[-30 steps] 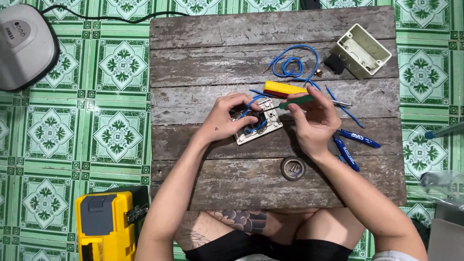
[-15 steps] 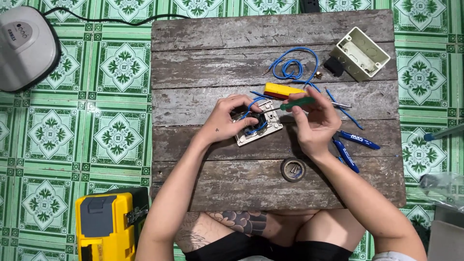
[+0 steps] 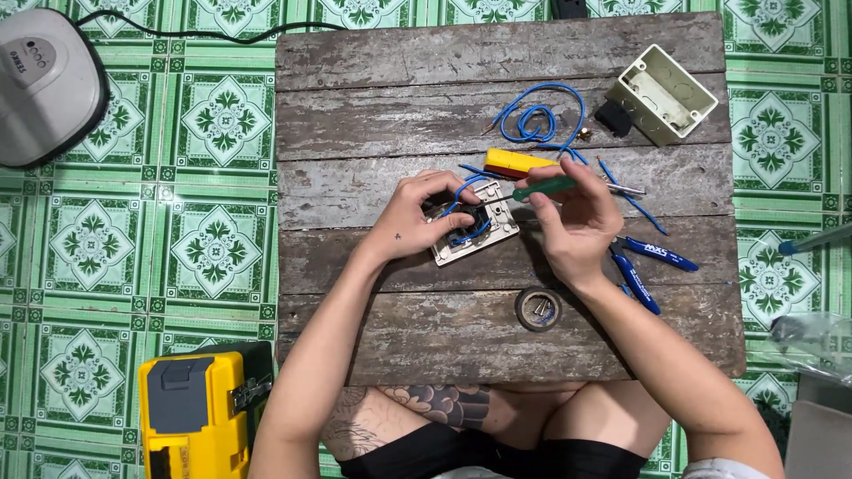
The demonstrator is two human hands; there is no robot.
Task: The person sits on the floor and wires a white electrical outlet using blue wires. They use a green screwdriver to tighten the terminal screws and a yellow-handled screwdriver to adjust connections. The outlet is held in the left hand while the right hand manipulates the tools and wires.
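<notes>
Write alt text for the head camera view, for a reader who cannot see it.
Seen from above, a person's left hand steadies a white switch plate with blue wires on a weathered wooden table, while the right hand holds a green-handled screwdriver at it. Blue-handled pliers, a tape roll and a cream wall box lie nearby.

Left hand (image 3: 415, 215) and right hand (image 3: 575, 222) meet, fingers curled (forearms bare).
</notes>
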